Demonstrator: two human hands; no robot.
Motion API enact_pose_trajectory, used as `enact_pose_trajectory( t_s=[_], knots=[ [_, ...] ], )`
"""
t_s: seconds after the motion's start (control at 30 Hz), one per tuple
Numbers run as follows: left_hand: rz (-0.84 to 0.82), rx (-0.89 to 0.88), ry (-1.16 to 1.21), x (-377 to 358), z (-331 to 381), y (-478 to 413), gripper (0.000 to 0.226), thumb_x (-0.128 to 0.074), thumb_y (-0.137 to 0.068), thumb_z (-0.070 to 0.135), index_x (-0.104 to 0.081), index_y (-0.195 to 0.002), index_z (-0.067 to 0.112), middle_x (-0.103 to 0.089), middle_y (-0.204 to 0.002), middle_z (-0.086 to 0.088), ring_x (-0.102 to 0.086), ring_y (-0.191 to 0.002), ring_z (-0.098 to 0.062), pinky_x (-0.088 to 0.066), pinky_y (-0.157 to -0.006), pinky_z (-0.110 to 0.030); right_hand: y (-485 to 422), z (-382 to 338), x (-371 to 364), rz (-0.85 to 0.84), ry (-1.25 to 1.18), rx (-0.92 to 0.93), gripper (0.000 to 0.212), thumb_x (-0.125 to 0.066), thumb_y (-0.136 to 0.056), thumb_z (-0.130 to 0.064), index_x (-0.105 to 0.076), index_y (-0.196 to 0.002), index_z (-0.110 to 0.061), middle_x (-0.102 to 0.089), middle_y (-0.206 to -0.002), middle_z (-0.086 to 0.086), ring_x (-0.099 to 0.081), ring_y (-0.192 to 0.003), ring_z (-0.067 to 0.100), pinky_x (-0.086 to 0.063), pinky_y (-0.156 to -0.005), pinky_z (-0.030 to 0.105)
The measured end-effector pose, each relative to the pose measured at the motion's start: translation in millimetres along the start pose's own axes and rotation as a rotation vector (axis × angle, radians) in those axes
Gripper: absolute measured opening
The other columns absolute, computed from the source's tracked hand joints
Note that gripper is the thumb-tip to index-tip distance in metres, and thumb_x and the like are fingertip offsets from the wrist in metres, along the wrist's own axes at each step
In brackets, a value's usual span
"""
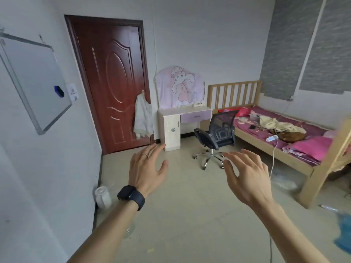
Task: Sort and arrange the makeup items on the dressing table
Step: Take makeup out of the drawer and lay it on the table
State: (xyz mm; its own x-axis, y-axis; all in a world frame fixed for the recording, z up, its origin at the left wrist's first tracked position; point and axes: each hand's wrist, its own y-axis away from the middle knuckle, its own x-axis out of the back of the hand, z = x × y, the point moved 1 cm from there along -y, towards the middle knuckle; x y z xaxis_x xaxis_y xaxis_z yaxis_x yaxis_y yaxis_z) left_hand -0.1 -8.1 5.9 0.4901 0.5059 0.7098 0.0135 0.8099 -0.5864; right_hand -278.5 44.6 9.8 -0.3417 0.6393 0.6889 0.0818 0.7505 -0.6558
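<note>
A wooden bed is set along the right wall, a red-brown door at far left. Between them, against the far wall, the dressing table is placed, a black office chair beside it. Near, the left hand and right hand are held out, fingers spread, nothing gripped.

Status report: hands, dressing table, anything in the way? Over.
Left hand, right hand open, empty. Dressing table at far wall, unreached. Office chair partly before it.
</note>
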Motion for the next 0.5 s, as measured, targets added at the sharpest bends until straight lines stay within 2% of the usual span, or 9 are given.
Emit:
enact_pose_trajectory(
  t_s=[0.3,0.43,0.5],
  knots=[
    [-0.049,0.051,-0.055,-105.8,-35.2,-139.6,0.047,-0.061,-0.092,0.035,-0.054,-0.138,0.034,-0.055,-0.140,0.008,-0.050,-0.128,-0.018,-0.033,-0.111,-0.036,-140.5,61.6,-126.8,-0.036,-0.095,-0.024,0.024,-0.058,-0.098,-0.034,-0.071,-0.118,-0.032,-0.068,-0.124,-0.014,-0.049,-0.130,0.023,-0.043,-0.098,0.045],
    [-0.045,0.078,-0.044,-146.4,-51.5,-200.4,0.047,-0.063,-0.091,0.032,-0.056,-0.137,0.032,-0.056,-0.140,0.009,-0.052,-0.127,-0.019,-0.036,-0.110,-0.038,-203.0,83.7,-175.1,-0.033,-0.135,-0.022,0.036,-0.047,-0.095,-0.042,-0.072,-0.118,-0.031,-0.069,-0.122,-0.013,-0.051,-0.127,0.024,-0.045,-0.097,0.047],
    [-0.048,0.084,-0.043,-165.1,-59.4,-226.6,0.046,-0.063,-0.091,0.031,-0.056,-0.137,0.031,-0.056,-0.139,0.008,-0.052,-0.127,-0.020,-0.037,-0.110,-0.039,-229.3,94.5,-198.1,-0.057,-0.134,-0.029,0.032,-0.050,-0.098,-0.040,-0.071,-0.120,-0.031,-0.069,-0.123,-0.014,-0.050,-0.128,0.023,-0.044,-0.099,0.046]
  ],
)
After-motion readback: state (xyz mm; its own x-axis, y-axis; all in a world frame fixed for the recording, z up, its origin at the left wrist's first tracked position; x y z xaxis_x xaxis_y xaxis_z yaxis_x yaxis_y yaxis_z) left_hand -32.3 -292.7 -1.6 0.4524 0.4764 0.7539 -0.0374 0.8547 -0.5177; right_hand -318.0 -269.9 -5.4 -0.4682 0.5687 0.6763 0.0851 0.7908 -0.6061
